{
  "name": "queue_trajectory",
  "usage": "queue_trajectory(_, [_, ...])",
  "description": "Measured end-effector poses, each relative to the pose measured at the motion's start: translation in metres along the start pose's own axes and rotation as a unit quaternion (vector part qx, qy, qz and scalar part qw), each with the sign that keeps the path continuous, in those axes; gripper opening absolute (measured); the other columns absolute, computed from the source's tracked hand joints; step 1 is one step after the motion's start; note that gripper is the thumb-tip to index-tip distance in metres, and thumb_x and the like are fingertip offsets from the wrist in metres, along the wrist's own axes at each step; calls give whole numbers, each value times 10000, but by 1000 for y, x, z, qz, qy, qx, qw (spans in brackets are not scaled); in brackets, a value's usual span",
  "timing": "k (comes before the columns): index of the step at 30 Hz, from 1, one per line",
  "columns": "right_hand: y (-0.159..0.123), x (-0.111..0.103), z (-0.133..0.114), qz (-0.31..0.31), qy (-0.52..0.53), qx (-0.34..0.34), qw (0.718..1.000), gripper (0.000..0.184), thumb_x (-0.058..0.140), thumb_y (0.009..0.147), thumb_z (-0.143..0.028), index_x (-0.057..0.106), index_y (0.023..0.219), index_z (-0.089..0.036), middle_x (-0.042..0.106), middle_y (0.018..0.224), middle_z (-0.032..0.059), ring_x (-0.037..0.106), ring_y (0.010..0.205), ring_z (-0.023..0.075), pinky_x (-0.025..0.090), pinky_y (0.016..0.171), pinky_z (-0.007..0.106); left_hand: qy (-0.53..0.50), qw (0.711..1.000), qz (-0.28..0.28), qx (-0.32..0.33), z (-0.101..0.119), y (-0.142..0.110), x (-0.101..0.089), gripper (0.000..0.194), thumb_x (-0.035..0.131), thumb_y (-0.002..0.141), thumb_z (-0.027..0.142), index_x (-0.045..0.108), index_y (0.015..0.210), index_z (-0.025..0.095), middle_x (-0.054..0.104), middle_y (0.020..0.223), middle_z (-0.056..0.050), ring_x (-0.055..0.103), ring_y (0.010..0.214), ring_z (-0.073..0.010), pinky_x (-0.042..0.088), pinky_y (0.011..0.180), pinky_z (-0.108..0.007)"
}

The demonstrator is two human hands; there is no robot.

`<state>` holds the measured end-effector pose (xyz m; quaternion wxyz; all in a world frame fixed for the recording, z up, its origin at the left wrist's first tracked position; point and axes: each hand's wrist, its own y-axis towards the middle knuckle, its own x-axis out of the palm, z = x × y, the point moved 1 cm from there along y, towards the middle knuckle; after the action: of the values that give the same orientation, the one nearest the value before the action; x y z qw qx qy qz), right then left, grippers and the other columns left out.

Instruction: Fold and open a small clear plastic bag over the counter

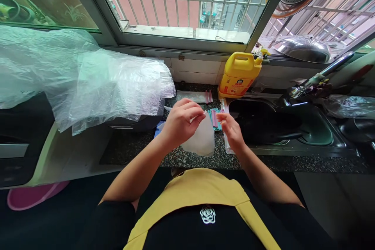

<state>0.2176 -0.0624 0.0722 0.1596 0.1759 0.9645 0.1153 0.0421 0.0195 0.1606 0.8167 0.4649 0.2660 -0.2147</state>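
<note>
My left hand (181, 119) is pinched shut on the top edge of a small translucent plastic bag (202, 140) that hangs over the speckled counter (190, 160). My right hand (231, 129) hovers just right of the bag with its fingers loosely curled; I cannot make out anything in them. Behind the hands lie teal and pink sealing clips (215, 119) and another flat clear bag (191, 96) with pink strips.
A yellow detergent jug (238, 75) stands by the window. A dark sink (272, 125) with a pan in it lies to the right. Crumpled clear plastic sheeting (88, 78) covers an appliance at left. A pink basin (32, 195) sits on the floor.
</note>
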Motion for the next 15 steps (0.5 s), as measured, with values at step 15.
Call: queue_trajectory(15, [-56,46,57,-11,473,393,788,262,789,594,-377,694,774,-213,737,744,-19,656,729,164,507,753,304,-31,998,40,22,0,-14,-6,127,569,852,196,631,745,169,689,765,-46,562,726,-146,490,697,-292])
